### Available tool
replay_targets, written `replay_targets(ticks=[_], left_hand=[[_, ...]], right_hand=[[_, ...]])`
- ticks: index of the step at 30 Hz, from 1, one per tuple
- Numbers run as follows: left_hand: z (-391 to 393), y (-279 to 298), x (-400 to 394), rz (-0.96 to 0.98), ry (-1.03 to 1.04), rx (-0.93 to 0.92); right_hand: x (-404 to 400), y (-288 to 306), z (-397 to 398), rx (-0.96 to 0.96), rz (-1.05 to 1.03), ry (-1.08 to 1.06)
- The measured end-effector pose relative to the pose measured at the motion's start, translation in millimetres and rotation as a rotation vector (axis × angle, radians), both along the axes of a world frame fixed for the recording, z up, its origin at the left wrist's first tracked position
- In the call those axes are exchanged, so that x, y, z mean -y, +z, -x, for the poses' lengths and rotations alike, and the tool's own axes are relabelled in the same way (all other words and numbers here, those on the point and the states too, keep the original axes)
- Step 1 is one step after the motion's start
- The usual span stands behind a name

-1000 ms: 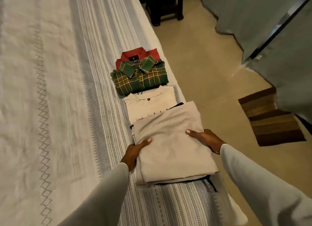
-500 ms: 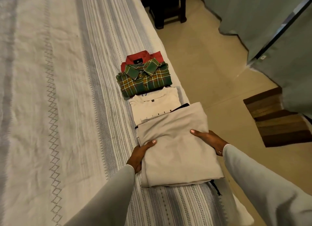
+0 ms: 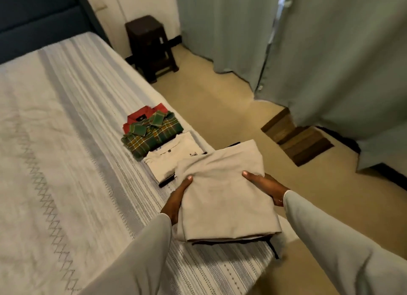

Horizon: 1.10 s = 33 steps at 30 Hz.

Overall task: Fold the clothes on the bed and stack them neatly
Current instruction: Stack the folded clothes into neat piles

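Both hands grip a folded beige garment at the bed's right edge: left hand clamps its left side, thumb on top, fingers hidden underneath; right hand clamps the right side the same way, thumb over the top, fingers under. Dark fabric edge and a dark strap show beneath the beige garment at its near side, cannot tell if it's a separate piece. The garment's far right corner sticks out past the bed edge over the floor. Just behind it lies a folded white tee, partly overlapped by the beige one. Behind the tee, a folded green plaid shirt sits on a folded red shirt, collars up. All in a row along the striped bedspread's right side. Dark stool stands past the bed corner, grey-green curtains to the right, brown striped mat on the floor by the curtain. Both sleeves light grey.
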<state>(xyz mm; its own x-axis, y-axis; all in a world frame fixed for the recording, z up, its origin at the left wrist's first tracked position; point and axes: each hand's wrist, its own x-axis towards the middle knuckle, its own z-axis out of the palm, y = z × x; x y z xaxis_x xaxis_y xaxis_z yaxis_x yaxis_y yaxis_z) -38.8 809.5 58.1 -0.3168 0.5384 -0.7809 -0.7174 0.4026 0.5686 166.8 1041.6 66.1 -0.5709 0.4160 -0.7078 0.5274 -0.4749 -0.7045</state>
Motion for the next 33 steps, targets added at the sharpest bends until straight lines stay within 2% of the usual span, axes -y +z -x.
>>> replay_targets(ticks=[7, 12, 19, 24, 29, 33], left_hand=[[-55, 65, -28, -0.144, -0.237, -0.02], [-126, 98, -64, -0.259, -0.452, -0.078], [-275, 128, -109, -0.371, -0.844, -0.066], [-403, 148, -100, -0.373, -1.11, 0.01], [-500, 141, -80, -0.387, -1.258, 0.083], [-566, 130, -51, -0.351, -1.326, 0.087]], right_hand=[[41, 56, -110, -0.028, -0.059, -0.309], [72, 101, -215, -0.051, -0.101, -0.529], [146, 142, -381, -0.042, -0.165, -0.92], [217, 163, -494, 0.025, -0.185, -1.147], [281, 172, -576, 0.094, -0.243, -1.31], [328, 162, -636, 0.157, -0.189, -1.379]])
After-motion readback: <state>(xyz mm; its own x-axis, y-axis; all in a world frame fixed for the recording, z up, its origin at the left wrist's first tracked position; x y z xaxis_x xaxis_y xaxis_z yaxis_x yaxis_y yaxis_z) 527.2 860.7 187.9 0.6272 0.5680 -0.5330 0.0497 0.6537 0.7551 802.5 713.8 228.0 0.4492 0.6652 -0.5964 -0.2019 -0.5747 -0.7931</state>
